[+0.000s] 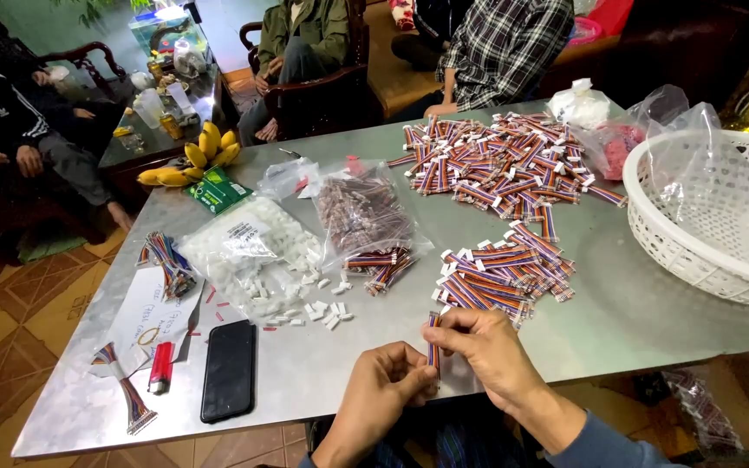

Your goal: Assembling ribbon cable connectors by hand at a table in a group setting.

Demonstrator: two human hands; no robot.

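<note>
1. Both hands meet at the near table edge — left hand (383, 386) and right hand (483, 351) pinch one striped ribbon cable (433, 342), held upright.
2. Just beyond lies a small cable pile (504, 273); a bigger heap (500, 165) sits farther back.
3. Left — white connectors (322, 312), black phone (229, 370), red lighter (160, 367).
4. Right: white basket (695, 251).

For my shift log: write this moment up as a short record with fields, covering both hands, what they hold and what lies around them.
left hand: pinches the lower end of the ribbon cable
right hand: grips the same ribbon cable near its top
ribbon cable: short, striped, held upright between both hands
near pile: striped cables with white ends, just beyond the hands
far pile: larger heap of the same
white connectors: loose, spilling from a clear bag
phone: dark, face down, left of the hands
basket: white, right edge
</note>
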